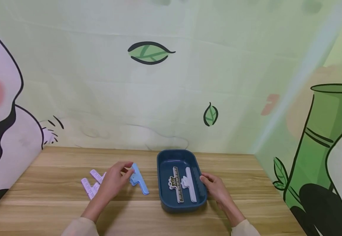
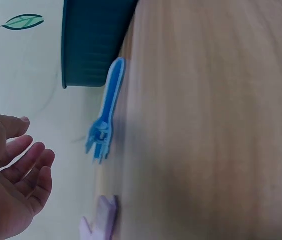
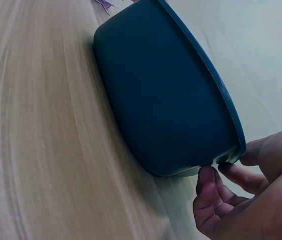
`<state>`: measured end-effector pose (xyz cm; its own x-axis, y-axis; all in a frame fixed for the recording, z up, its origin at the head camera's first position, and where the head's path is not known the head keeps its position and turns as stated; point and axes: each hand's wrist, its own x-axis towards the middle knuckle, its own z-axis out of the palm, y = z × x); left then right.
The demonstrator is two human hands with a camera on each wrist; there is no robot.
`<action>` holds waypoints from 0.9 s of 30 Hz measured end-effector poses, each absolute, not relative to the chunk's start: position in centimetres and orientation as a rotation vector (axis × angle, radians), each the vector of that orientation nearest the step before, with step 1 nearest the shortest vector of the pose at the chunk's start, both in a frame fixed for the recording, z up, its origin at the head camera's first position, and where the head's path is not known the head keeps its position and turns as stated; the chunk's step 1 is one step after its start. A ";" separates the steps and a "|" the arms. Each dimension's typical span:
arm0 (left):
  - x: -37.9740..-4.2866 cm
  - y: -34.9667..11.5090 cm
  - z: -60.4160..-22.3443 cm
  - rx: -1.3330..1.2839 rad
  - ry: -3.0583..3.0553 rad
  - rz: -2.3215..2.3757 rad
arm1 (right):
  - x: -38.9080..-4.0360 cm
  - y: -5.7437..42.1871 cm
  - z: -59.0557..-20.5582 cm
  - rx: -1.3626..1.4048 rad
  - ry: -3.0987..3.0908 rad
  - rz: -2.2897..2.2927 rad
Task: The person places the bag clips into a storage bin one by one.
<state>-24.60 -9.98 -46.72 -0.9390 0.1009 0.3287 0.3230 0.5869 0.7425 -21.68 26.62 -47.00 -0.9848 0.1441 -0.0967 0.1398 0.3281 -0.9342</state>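
Observation:
My left hand (image 1: pixel 115 179) hovers beside a light blue clip (image 1: pixel 141 182) lying on the table. In the left wrist view that hand's fingers are loosely bent, apart from the blue clip (image 2: pixel 112 95). My right hand (image 1: pixel 215 188) pinches the right rim of a dark blue tub (image 1: pixel 167 165), thumb at the edge and fingers under the lip, as the right wrist view shows along the tub wall (image 3: pixel 155 95). Inside the tub lie a white clip (image 1: pixel 191 187) and a clip with a dark patterned front (image 1: pixel 178 188), side by side.
Left of my left hand lie pale purple clips (image 1: pixel 87 187), partly hidden behind it. The wooden table (image 1: pixel 135 216) ends at the back against a green printed wall cloth (image 1: pixel 100 82) with leaves and panda figures.

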 end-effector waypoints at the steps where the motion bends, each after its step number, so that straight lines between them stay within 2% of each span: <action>1: -24.6 -10.0 -46.9 -0.344 -2.574 -1.279 | -21.7 26.6 -47.0 -0.272 -2.555 1.799; 14: -25.0 -9.9 -49.1 -0.323 -2.661 -1.225 | -21.6 26.7 -47.0 -0.258 -2.544 1.814; 27: -25.2 -9.3 -49.1 -0.302 -2.835 -1.079 | -21.6 26.7 -47.1 -0.260 -2.529 1.831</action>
